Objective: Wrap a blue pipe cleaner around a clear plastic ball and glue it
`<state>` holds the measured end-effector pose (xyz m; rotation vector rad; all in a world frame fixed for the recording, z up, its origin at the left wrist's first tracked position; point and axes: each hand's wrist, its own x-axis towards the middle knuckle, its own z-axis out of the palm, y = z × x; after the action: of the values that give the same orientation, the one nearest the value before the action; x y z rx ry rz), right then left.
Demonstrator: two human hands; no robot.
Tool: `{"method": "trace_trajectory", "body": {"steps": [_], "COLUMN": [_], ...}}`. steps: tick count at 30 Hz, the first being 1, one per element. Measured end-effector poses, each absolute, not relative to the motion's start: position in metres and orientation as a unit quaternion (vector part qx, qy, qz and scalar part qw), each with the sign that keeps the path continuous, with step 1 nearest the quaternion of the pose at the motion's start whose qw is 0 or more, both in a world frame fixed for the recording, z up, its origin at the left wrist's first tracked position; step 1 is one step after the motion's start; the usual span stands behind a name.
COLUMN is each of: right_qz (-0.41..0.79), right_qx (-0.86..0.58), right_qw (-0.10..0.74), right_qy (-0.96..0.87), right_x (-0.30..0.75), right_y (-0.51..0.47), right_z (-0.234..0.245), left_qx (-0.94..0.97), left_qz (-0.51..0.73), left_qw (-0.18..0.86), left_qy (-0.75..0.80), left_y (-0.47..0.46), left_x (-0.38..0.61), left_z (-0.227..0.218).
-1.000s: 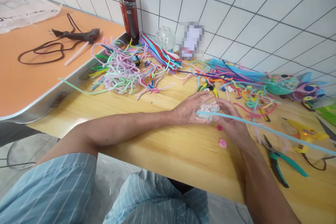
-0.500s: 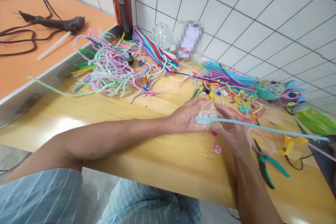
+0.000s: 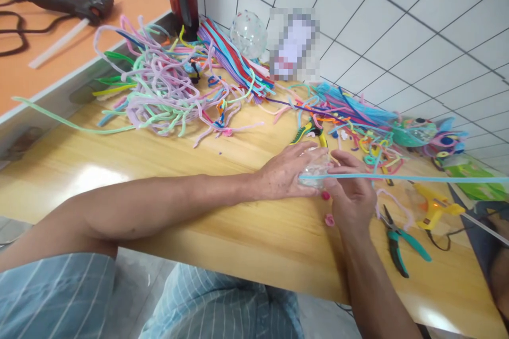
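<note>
My left hand is wrapped round a clear plastic ball just above the wooden table. A long light-blue pipe cleaner crosses the ball's front and runs off to the right edge. My right hand pinches this pipe cleaner beside the ball, with thumb and fingers round it. Below the hands lie two small pink pieces, one a rose-like bead. Yellow-and-green-handled pliers rest just behind my left hand.
Tangled lilac and green pipe cleaners lie left, with a straight bundle behind. Another clear ball stands by the tiled wall. Teal-handled pliers and a yellow glue gun lie right. A black glue gun is at far left.
My right hand's fingers have shifted from the ball's side onto the pipe cleaner. Its free end has swung up to nearly level. My left hand still holds the ball; the view has tilted slightly.
</note>
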<state>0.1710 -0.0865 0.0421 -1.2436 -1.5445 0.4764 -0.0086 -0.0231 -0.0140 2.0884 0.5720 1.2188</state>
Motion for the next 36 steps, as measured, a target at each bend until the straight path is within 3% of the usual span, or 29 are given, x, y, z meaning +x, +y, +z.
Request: {"method": "trace_trajectory", "body": {"steps": [36], "right_qz": [0.368], "right_qx": [-0.499], "right_qw": [0.617], "right_qy": [-0.485], "right_x": [0.15], "right_y": [-0.084], "right_z": [0.036], "left_qx": [0.82], "left_qz": [0.447], "left_qw": [0.271], "left_qy": [0.235], "left_y": [-0.03], "left_x": [-0.01], "left_z": [-0.014]}}
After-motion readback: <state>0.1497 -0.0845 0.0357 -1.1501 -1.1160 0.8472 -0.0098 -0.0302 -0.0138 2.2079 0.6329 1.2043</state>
